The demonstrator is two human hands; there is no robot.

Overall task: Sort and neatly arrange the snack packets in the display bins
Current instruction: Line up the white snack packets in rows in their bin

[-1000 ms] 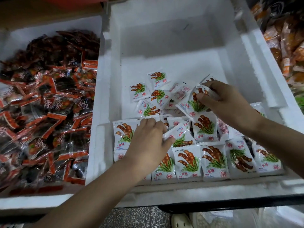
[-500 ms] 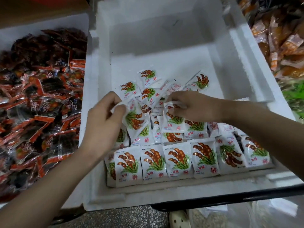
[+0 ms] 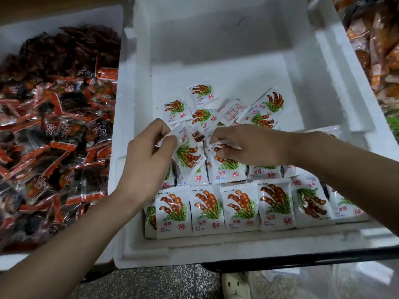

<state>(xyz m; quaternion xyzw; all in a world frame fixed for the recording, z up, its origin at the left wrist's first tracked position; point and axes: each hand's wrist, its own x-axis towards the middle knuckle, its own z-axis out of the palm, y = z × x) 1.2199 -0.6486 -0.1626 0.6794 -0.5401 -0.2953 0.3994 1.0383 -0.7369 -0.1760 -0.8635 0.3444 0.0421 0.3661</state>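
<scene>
A white foam bin [image 3: 336, 87] holds white snack packets printed with brown pods and green leaves. A neat front row of packets [image 3: 239, 207] stands along the near wall, with a second row behind it. Several loose packets [image 3: 200, 96] lie in a heap further back. My left hand [image 3: 146, 156] pinches the upper corner of one tilted packet [image 3: 187, 154] above the second row. My right hand [image 3: 252, 145] curls its fingers round the top of another packet [image 3: 226, 167] just to the right of the first.
A second foam bin on the left is heaped with dark red-and-clear snack packets [image 3: 51, 130]. Orange packets [image 3: 375, 46] are piled at the far right. The back half of the white bin's floor [image 3: 226, 67] is bare. Speckled floor and a pale shoe [image 3: 235, 285] show below.
One second ago my hands lay apart on the packets. Each then lifted a packet, and both hands have come together over the second row. The view has shifted slightly.
</scene>
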